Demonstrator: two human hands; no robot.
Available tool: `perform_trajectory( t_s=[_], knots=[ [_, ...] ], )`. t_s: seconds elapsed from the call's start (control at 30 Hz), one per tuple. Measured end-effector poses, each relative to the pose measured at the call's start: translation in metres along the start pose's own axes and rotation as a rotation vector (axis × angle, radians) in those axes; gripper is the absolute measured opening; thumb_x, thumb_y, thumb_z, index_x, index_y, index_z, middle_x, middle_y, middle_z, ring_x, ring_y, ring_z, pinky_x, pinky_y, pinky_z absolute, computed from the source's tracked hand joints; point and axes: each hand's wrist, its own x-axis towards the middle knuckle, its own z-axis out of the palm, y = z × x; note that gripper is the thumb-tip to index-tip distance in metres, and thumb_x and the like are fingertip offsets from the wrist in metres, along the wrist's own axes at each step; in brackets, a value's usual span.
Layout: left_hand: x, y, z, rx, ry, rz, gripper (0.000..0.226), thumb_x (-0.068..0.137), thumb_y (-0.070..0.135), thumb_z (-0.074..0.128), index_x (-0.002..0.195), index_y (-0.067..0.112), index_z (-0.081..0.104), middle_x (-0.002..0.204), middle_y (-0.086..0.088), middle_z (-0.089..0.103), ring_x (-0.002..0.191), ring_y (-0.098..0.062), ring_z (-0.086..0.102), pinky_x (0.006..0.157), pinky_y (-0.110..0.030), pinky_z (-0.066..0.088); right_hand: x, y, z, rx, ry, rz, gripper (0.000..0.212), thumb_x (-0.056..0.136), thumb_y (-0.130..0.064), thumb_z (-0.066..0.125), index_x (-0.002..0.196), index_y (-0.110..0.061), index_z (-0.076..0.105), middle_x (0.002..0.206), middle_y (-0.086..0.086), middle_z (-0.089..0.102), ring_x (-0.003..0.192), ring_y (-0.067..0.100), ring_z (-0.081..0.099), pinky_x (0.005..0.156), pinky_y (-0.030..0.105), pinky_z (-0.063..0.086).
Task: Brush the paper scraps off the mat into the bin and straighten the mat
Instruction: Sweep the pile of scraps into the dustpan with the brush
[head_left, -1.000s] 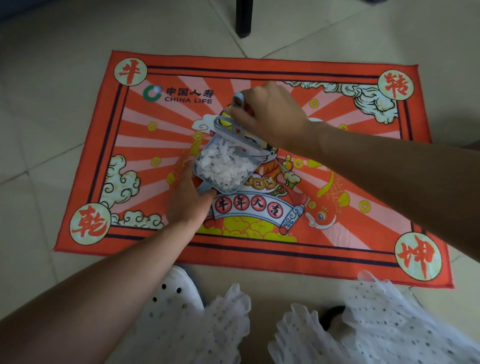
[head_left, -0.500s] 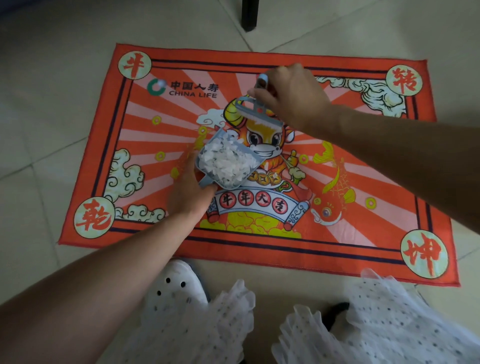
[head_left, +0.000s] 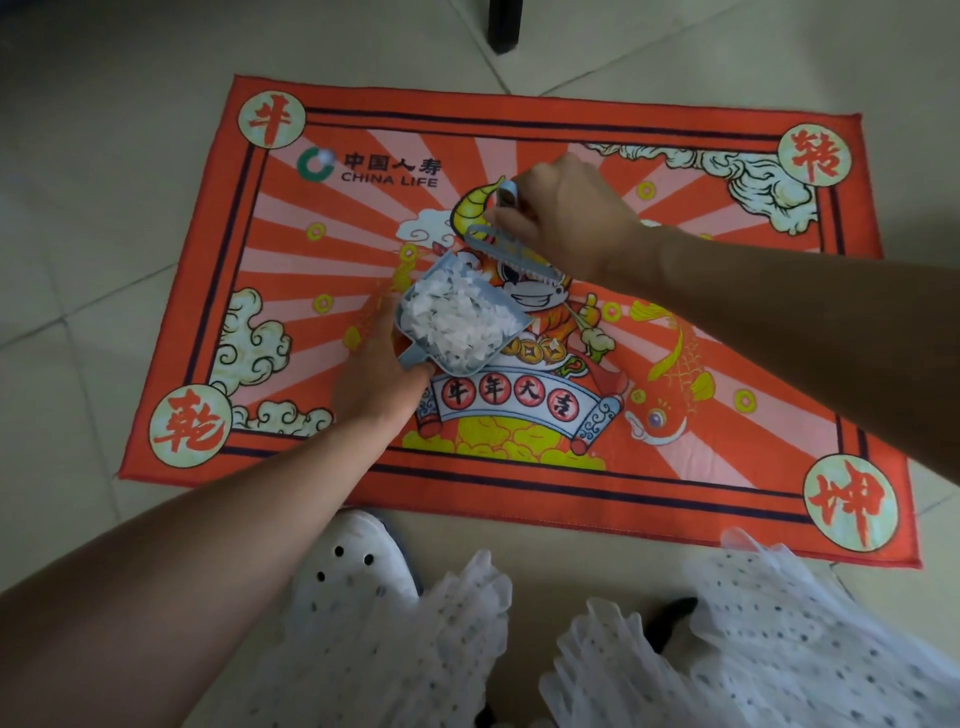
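Since a second earlier the small pale-blue plastic hand brush (head_left: 511, 254) had been drawn up and away from the pan mouth, and a gap was noted between its bristles and the heap. The brush was gripped at its handle by the right hand (head_left: 566, 215), fingers curled round it. The pale-blue plastic dustpan (head_left: 457, 322) was held by its short handle in the left hand (head_left: 379, 374), fingers wrapped under it, above the middle of the red-and-orange printed fabric mat (head_left: 727, 467). The white torn paper scraps (head_left: 457, 317) were seen piled in the pan; one stray fleck may have been left on the coin print beside it. Gathering was judged nearly finished. No bin was in view, so emptying remained, then squaring the mat, which lay slightly askew to the tile joints of the pale tiled floor (head_left: 104, 260).
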Motion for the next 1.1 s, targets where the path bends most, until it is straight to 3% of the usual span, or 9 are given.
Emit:
perform_trajectory(
  t_s=[0.07,0.17,0.43,0.63,0.83,0.93,1.0,1.1],
  knots=[
    [0.000,0.000,-0.001,0.002,-0.008,0.002,0.088,0.087,0.025,0.068,0.153,0.044,0.013,0.149,0.007,0.048,0.121,-0.027,0.058,0.088,-0.039,0.052,-0.002,-0.003,0.003,0.010,-0.001,-0.008,0.039,0.098,-0.039,0.048,0.077,-0.007,0.053,0.069,0.016,0.054,0.061,0.032,0.050,0.056,0.035,0.038],
    [0.000,0.001,-0.002,0.007,-0.012,-0.006,0.089,0.087,0.025,0.068,0.153,0.045,0.012,0.149,0.007,0.048,0.119,-0.028,0.059,0.089,-0.041,0.053,-0.008,-0.007,0.004,0.033,0.002,-0.016,0.038,0.098,-0.038,0.048,0.073,-0.010,0.046,0.063,0.009,0.044,0.059,0.029,0.044,0.056,0.033,0.031],
    [-0.004,0.002,0.003,-0.026,0.018,-0.005,0.085,0.087,0.022,0.069,0.152,0.044,0.019,0.142,0.005,0.054,0.112,-0.027,0.062,0.075,-0.030,0.042,-0.019,-0.016,0.007,0.048,0.004,-0.005,0.043,0.098,-0.038,0.049,0.067,-0.009,0.047,0.052,0.003,0.039,0.052,0.027,0.042,0.054,0.031,0.028],
    [-0.008,0.003,0.003,-0.037,0.017,0.006,0.078,0.087,0.021,0.069,0.149,0.043,0.026,0.140,0.006,0.055,0.096,-0.022,0.060,0.073,-0.030,0.041,-0.021,-0.020,0.005,0.045,0.004,-0.038,0.039,0.098,-0.040,0.049,0.074,-0.009,0.051,0.064,0.008,0.047,0.059,0.030,0.048,0.056,0.031,0.032],
    [-0.012,0.000,0.005,-0.079,0.005,0.027,0.074,0.085,0.022,0.070,0.143,0.045,0.031,0.141,0.009,0.053,0.110,-0.026,0.062,0.079,-0.036,0.049,-0.020,-0.014,-0.005,0.037,0.056,-0.053,0.043,0.098,-0.041,0.047,0.080,-0.003,0.059,0.066,0.013,0.055,0.061,0.032,0.051,0.054,0.033,0.034],
    [-0.012,-0.001,0.004,-0.084,0.000,0.038,0.077,0.083,0.019,0.070,0.144,0.044,0.030,0.140,0.009,0.053,0.093,-0.022,0.064,0.079,-0.040,0.053,-0.021,-0.011,-0.009,0.015,0.072,-0.047,0.043,0.097,-0.043,0.046,0.078,-0.005,0.056,0.068,0.013,0.052,0.063,0.033,0.049,0.057,0.037,0.040],
    [-0.013,-0.002,0.003,-0.075,0.003,0.032,0.077,0.084,0.017,0.069,0.144,0.045,0.030,0.134,0.011,0.056,0.071,-0.009,0.056,0.072,-0.037,0.052,-0.024,-0.010,-0.014,0.014,0.082,-0.024,0.041,0.097,-0.042,0.047,0.072,-0.009,0.048,0.062,0.009,0.043,0.059,0.031,0.043,0.056,0.035,0.033],
    [-0.014,-0.005,0.002,-0.039,0.007,0.024,0.075,0.085,0.018,0.069,0.145,0.044,0.031,0.121,0.013,0.056,0.064,-0.004,0.049,0.066,-0.034,0.048,-0.029,-0.008,-0.022,0.017,0.085,0.016,0.044,0.098,-0.038,0.048,0.065,-0.011,0.040,0.053,0.002,0.033,0.050,0.024,0.034,0.054,0.031,0.025]
  ],
)
